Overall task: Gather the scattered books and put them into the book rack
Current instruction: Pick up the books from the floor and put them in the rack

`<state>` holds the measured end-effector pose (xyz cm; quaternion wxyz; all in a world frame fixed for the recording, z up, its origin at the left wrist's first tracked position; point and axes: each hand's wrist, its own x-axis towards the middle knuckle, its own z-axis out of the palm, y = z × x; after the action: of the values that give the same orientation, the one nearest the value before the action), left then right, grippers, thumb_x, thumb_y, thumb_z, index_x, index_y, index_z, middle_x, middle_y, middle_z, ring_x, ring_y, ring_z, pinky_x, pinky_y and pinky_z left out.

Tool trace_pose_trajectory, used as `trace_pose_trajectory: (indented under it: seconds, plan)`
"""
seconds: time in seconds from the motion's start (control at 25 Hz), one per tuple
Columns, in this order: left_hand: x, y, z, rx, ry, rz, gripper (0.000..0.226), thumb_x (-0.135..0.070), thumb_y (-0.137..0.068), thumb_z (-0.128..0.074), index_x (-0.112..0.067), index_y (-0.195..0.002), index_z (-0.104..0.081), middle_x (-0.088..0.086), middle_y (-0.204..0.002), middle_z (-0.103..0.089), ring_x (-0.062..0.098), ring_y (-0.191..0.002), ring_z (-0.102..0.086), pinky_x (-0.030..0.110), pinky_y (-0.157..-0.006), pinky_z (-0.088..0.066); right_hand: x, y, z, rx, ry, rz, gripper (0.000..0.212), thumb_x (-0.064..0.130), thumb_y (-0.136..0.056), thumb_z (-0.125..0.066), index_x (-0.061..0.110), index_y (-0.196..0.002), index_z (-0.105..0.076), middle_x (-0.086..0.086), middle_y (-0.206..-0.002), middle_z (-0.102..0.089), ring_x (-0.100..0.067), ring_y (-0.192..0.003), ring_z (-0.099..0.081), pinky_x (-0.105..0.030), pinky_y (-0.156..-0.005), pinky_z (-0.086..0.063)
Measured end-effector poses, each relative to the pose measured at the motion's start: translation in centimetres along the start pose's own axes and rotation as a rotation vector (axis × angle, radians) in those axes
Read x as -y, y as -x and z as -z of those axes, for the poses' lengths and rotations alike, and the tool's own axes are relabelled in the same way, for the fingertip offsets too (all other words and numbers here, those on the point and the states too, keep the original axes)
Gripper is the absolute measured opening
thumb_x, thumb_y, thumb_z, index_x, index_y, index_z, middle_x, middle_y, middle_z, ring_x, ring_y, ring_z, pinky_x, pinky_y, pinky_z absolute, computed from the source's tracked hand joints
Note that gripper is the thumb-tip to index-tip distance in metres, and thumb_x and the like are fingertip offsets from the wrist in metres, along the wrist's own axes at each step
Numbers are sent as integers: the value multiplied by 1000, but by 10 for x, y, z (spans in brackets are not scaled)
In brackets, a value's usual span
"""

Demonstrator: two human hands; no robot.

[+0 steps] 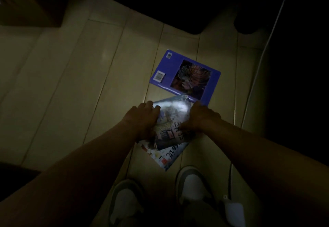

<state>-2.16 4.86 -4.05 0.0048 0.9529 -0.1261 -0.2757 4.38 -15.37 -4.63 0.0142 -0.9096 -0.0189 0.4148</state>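
Hands both on glossy illustrated paperback book (170, 134) lying on pale wooden plank floor (71, 84), probably steadying it for a lift. Right hand (201, 118) pinches its right edge, thumb on the cover. Left hand (142, 119) covers the left edge, grip too dim to tell. Purple flat book (185, 75) lies just beyond, touching. Rack not in view. Open floor to the left; grey-and-white shoes (192, 184) crowd the near edge.

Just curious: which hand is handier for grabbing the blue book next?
Probably right. Both hands grip the magazines, but the right hand sits at the near edge of the blue book; the left hand is farther off.
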Motion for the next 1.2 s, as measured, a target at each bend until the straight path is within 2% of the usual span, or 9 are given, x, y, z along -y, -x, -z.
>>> trace_pose_trajectory:
  seconds: [0.08, 0.16, 0.36, 0.64, 0.84, 1.0, 1.08, 1.16, 1.2]
  plan:
    - [-6, -3, -19, -24, 40, 10, 95, -53, -75, -71, -15, -146, -21, 16, -143, -29, 34, -128, -37, 47, -96, -43, 6, -4, -18, 22, -41, -61, 121, 66, -65, -81, 7, -150, -18, -16, -148, -38, -35, -131, -46, -45, -101, -44]
    - [-10, -5, -26, -13, 40, 19, 97, -53, -75, -71, -16, -148, -18, 18, -148, -23, 35, -135, -30, 47, -101, -39, 12, -1, -28, -12, -95, -114, 112, 62, -64, -84, 10, -143, -24, -15, -143, -40, -35, -128, -47, -44, -97, -45]
    - [-10, -4, -37, 34, 8, 26, 98, -51, -79, -70, -18, -151, -13, 21, -156, -7, 37, -144, -14, 51, -106, -34, 17, -6, -33, -45, -157, -203, 112, 57, -58, -90, 13, -138, -26, -15, -140, -40, -35, -126, -47, -45, -96, -45]
    - [-9, -3, -36, 44, 26, 27, 97, -50, -80, -71, -19, -151, -13, 20, -158, -4, 37, -145, -10, 51, -107, -34, 16, -8, -30, -6, -203, -252, 122, 57, -58, -90, 8, -144, -18, -15, -144, -40, -32, -129, -47, -41, -95, -46]
    - [-8, -2, -38, 17, 13, 20, 94, -51, -82, -67, -19, -151, -13, 21, -158, -5, 37, -145, -11, 51, -106, -35, 15, -7, -32, -29, -235, -239, 115, 56, -59, -91, 8, -138, -23, -13, -136, -50, -31, -121, -54, -37, -81, -45]
    - [-6, -2, -34, 42, 3, 24, 93, -56, -81, -65, -19, -150, -15, 19, -155, -11, 37, -142, -18, 51, -105, -35, 13, -2, -31, -48, -318, -181, 113, 43, -66, -90, 6, -144, -18, -17, -138, -48, -34, -124, -52, -39, -90, -47]
    - [-3, -1, -32, 11, -2, 25, 88, -62, -82, -59, -19, -148, -20, 19, -149, -24, 35, -134, -31, 49, -103, -37, 7, -2, -26, -66, -364, -74, 92, 26, -78, -83, 6, -144, -22, -18, -134, -51, -35, -120, -54, -41, -92, -48]
    - [2, -4, -21, -85, 19, 25, 80, -61, -87, -51, -17, -147, -23, 18, -140, -36, 33, -123, -41, 45, -97, -39, 0, -2, -17, -117, -528, 82, 45, 5, -83, -69, 12, -121, -46, -15, -116, -58, -34, -107, -60, -46, -84, -55]
    - [5, -7, -13, -150, 26, 26, 78, -56, -88, -52, -16, -148, -22, 18, -139, -37, 33, -121, -42, 44, -95, -41, -2, -1, -10, -136, -666, 134, 32, -4, -83, -62, 16, -107, -53, -13, -110, -60, -34, -101, -61, -48, -78, -56]
